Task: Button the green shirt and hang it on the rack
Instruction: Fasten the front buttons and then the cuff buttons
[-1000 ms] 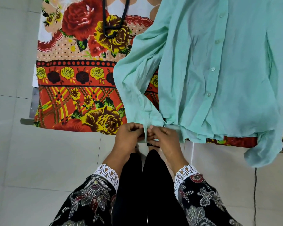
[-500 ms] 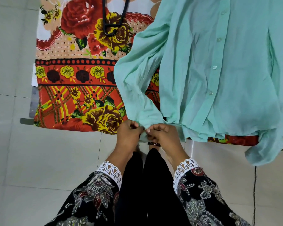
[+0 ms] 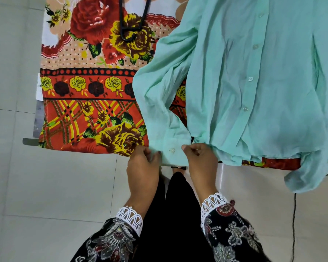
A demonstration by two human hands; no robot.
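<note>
The hands [image 3: 143, 163] have parted, baring the cuff button [image 3: 172, 150].

green shirt [image 3: 235, 82]: thin matt cloth, creased, right half of frame | cuff button [image 3: 172, 150]: glossy, pearly | floral sheet [image 3: 87, 91]: printed matt cloth, upper left | hanger [image 3: 133, 21]: smooth black, top centre | floor tiles [image 3: 45, 186]: smooth, faint sheen

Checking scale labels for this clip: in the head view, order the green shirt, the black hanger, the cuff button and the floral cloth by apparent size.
1. floral cloth, though partly covered
2. green shirt
3. black hanger, cut off at the top edge
4. cuff button
</note>
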